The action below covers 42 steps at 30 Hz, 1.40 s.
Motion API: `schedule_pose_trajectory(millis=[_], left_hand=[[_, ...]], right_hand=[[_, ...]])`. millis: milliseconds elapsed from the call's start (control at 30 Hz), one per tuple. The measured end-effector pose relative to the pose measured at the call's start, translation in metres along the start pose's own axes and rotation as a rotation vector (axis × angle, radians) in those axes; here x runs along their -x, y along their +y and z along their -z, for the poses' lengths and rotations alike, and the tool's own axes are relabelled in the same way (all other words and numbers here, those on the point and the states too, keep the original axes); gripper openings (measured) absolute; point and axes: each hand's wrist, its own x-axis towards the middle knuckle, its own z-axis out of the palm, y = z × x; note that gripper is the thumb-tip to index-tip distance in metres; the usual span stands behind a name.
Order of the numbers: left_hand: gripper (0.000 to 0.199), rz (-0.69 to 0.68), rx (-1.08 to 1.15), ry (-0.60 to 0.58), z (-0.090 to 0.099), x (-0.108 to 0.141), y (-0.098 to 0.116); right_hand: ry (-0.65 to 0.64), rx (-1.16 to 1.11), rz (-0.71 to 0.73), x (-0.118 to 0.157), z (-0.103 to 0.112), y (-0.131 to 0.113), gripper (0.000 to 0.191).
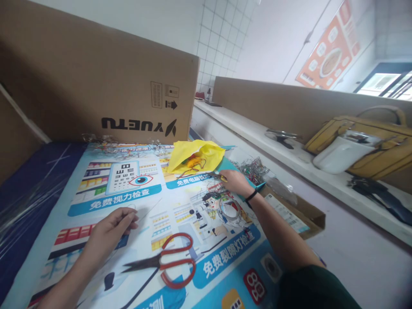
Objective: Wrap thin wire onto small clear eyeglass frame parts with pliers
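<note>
My left hand (119,224) is closed in a pinch over the printed sheet, and a faint thin wire runs out from its fingertips. My right hand (234,182), with a black band at the wrist, is wrapped round a small tool, seemingly pliers (215,175), with a dark tip and a bit of yellow at the grip. Just beyond that tip lies an open yellow bag (206,150) with orange-yellow pieces inside. Below my right hand rests a coil of silvery wire (231,209). Red-handled scissors (176,259) lie slightly open, nearest to me, blades pointing left.
A large cardboard box (128,86) stands behind the printed sheet (144,234). Tangled wire scraps (252,169) sit at the right beside an open carton (310,214). Along the right, a white ledge (299,161) carries a yellow handbag (360,141) and a white container (344,154).
</note>
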Motion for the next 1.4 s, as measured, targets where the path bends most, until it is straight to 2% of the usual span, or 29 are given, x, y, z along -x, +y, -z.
schedule_pose_trajectory(millis=[267, 400, 567, 733, 800, 933, 1067, 1233, 1400], left_hand=[[0.033, -0.010, 0.020, -0.001, 0.000, 0.000, -0.001], [0.034, -0.020, 0.020, 0.002, 0.000, 0.000, -0.002], [0.034, -0.024, -0.007, -0.005, 0.001, 0.000, -0.003], [0.033, -0.025, -0.028, -0.022, 0.000, -0.001, -0.003], [0.034, -0.019, -0.033, -0.030, 0.000, -0.001, -0.003], [0.036, -0.014, -0.030, -0.039, 0.001, -0.001, -0.004], [0.036, -0.019, -0.012, -0.030, 0.001, -0.001, -0.006], [0.033, -0.037, -0.006, -0.024, 0.001, 0.000, -0.004], [0.033, -0.064, 0.020, -0.013, 0.000, 0.001, -0.004]], right_hand=[[-0.041, 0.051, 0.018, 0.003, 0.008, -0.006, 0.028], [0.009, 0.058, 0.051, 0.006, 0.011, -0.014, 0.027], [-0.101, 0.220, 0.001, 0.009, 0.007, -0.014, 0.027], [-0.137, 0.236, -0.044, 0.009, 0.006, -0.004, 0.025], [-0.138, 0.192, -0.015, 0.007, 0.005, -0.007, 0.028], [-0.141, 0.056, 0.118, 0.000, -0.006, -0.028, 0.028], [-0.148, 0.046, 0.154, -0.010, -0.023, -0.045, 0.027], [-0.161, 0.047, 0.163, -0.017, -0.039, -0.045, 0.027], [-0.176, 0.006, 0.172, -0.025, -0.046, -0.041, 0.028]])
